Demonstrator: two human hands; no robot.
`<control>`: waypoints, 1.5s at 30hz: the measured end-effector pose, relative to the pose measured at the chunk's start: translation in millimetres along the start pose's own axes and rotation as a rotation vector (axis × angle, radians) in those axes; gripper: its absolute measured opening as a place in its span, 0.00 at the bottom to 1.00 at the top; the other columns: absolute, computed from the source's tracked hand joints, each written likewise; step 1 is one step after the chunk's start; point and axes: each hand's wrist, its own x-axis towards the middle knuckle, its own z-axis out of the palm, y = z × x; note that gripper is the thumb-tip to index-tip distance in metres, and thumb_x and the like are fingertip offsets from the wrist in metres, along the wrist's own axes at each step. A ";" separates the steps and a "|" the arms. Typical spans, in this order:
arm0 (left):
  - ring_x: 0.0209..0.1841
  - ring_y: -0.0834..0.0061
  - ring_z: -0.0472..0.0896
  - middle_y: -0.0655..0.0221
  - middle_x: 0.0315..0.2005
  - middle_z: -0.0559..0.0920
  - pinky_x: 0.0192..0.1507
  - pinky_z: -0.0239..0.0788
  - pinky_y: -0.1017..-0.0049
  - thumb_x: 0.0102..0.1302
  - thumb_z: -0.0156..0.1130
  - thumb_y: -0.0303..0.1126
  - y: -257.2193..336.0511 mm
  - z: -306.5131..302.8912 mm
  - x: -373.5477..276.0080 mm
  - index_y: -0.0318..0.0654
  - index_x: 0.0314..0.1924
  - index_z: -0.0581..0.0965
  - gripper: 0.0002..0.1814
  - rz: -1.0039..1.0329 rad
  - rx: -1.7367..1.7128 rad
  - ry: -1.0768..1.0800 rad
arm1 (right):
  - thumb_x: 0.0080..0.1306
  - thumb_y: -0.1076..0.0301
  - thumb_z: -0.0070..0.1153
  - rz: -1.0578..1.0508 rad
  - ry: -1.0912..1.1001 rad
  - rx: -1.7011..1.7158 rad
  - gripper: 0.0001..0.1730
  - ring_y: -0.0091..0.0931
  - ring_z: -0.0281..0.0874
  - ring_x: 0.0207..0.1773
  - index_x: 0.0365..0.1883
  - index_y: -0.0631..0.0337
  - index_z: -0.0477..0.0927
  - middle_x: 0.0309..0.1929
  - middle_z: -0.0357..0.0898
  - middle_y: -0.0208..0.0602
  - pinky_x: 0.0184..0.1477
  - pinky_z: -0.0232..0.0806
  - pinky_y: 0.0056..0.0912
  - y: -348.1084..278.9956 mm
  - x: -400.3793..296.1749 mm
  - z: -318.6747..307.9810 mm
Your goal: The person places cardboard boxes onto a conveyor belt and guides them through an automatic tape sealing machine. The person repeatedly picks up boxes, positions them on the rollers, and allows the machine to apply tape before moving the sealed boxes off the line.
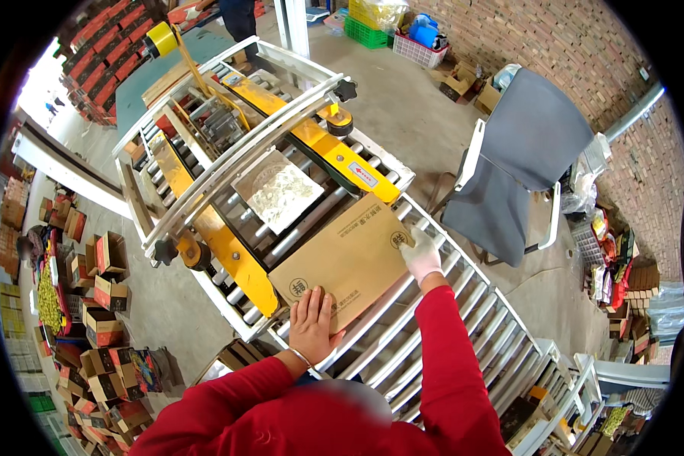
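Observation:
A closed brown cardboard box (342, 256) with dark print lies on the metal rollers at the mouth of a carton-sealing machine. My bare left hand (312, 325), with a bangle at its wrist, rests on the near left corner of the box, fingers spread. On the box's right end lies my right hand (422, 253) in a pale glove, its thumb over the top edge. Yellow side belt guards (342, 157) flank the machine's bed just beyond the box. A pale square plate (279, 191) sits between them. A roll of yellow tape (161, 40) is mounted at the machine's far end.
The roller conveyor (461, 319) continues toward the lower right. A grey chair (524, 148) stands to the right of the machine. Open cartons (111, 253) cover the floor at left. Another person (239, 23) stands beyond the machine, near a green table (131, 97). Plastic crates (419, 51) stand by the brick wall.

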 end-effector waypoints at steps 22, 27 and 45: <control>0.68 0.57 0.55 0.66 0.65 0.63 0.62 0.44 0.49 0.44 0.67 0.37 21.5 17.5 14.7 0.47 0.61 0.66 0.40 -0.043 -0.096 0.072 | 0.64 0.66 0.40 -0.108 -0.133 0.008 0.13 0.53 0.71 0.41 0.35 0.68 0.73 0.34 0.75 0.60 0.44 0.63 0.49 15.1 -94.8 64.7; 0.68 0.59 0.56 0.66 0.64 0.64 0.63 0.45 0.50 0.45 0.67 0.37 9.4 10.8 18.0 0.46 0.61 0.66 0.40 -0.044 -0.088 0.054 | 0.64 0.69 0.38 0.070 -0.136 0.264 0.13 0.52 0.72 0.40 0.33 0.71 0.72 0.34 0.75 0.60 0.43 0.63 0.48 -5.9 -92.7 90.2; 0.51 0.64 0.70 0.67 0.45 0.74 0.52 0.64 0.67 0.54 0.52 0.27 -39.7 9.4 48.6 0.44 0.47 0.75 0.18 0.104 0.147 0.022 | 0.64 0.63 0.43 -0.274 -0.274 0.044 0.21 0.48 0.68 0.55 0.53 0.64 0.71 0.51 0.72 0.57 0.58 0.60 0.44 -28.7 -113.1 66.9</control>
